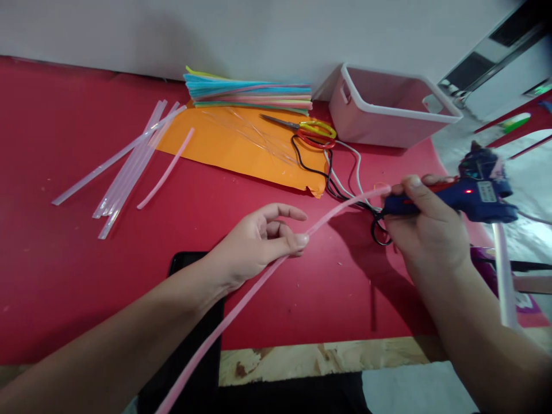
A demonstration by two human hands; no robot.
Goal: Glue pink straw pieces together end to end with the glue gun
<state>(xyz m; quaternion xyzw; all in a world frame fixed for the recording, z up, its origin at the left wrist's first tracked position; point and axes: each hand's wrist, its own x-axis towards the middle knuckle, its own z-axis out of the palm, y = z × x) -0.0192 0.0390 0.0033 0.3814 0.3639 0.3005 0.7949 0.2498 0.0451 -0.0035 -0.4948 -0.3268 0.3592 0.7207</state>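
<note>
Between thumb and fingers, my left hand [276, 236] pinches a long pink pipe cleaner [241, 302], which runs from the lower edge of the view up to the right. My right hand [431, 221] is closed around the handle of a dark blue hot glue gun [448, 201] with a small red light lit. A whitish glue stick [503, 276] extends down from the gun's body. The far end of the pipe cleaner reaches the fingers of my right hand; whether they grip it too I cannot tell. A shorter pink pipe cleaner [166, 169] lies on the table.
Clear glue sticks [129, 167] lie at left on the red table [64, 276]. Behind are a bundle of coloured pipe cleaners [250, 92], an orange envelope [241, 144], scissors [314, 132] and a pink bin [379, 123]. Cables [332, 172] trail nearby; a black device [194, 322] lies under my left forearm.
</note>
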